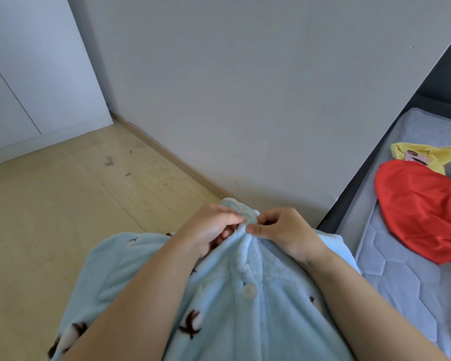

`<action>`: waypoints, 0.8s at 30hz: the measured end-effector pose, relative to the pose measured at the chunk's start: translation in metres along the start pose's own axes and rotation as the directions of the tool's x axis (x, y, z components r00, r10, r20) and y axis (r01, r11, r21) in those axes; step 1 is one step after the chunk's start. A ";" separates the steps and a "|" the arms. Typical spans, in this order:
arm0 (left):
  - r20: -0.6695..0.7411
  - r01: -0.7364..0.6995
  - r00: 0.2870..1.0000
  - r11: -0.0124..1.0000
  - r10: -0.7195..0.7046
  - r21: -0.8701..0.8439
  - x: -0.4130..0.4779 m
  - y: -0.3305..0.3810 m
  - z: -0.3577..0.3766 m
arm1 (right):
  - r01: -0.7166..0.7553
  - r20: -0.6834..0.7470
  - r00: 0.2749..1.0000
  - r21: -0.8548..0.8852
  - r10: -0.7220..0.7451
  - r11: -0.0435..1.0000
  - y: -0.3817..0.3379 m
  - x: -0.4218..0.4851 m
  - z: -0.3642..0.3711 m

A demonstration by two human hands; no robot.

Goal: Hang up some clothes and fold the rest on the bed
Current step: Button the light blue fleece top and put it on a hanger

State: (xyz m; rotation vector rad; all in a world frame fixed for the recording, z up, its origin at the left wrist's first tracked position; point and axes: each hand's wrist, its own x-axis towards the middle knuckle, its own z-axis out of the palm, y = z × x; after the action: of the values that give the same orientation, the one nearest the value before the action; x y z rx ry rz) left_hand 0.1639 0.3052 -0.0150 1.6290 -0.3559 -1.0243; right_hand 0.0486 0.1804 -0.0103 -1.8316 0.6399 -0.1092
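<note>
the grey wall stands beyond the blue fleece top, and the pale wood floor runs off to the left of it. the blue fleece top is the task's piece in front of me: soft, light blue with small dark bird shapes, held up close below my face, its front placket toward me and its collar farthest from me. to the right of the top lies the bed, a quilted grey mattress in a dark frame. far to the left of the top, beyond the floor, stand white cupboard doors. a red garment lies crumpled on the bed, well apart from the top on its right, with a yellow cloth just past it and a small pink thing on that cloth; i cannot tell what it is.

both my bare forearms reach forward over the top and meet at its collar. my left hand has its fingers curled in, pinching the collar edge. my right hand pinches the same edge between thumb and forefinger, the other fingers tucked. the two hands almost touch. a white button sits on the placket nearer me than the hands.
</note>
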 end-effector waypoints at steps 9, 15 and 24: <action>0.023 -0.111 0.994 0.952 0.109 0.286 -0.003 0.001 -0.001 | 0.091 -0.081 0.993 0.090 -0.083 0.992 0.003 -0.002 0.003; 0.080 -0.220 0.975 0.879 0.206 0.423 -0.003 0.005 0.000 | 0.148 -0.090 0.984 -0.049 -0.152 0.988 0.001 -0.003 0.004; 0.109 -0.051 0.993 0.998 0.047 0.036 -0.001 0.004 -0.001 | 0.079 -0.113 0.991 0.014 -0.077 0.997 -0.004 -0.002 0.003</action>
State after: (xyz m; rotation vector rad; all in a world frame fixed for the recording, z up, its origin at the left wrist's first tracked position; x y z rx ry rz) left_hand 0.1659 0.3051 -0.0109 1.5950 -0.4885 -1.0762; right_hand 0.0494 0.1853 -0.0070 -1.8429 0.6438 -0.2712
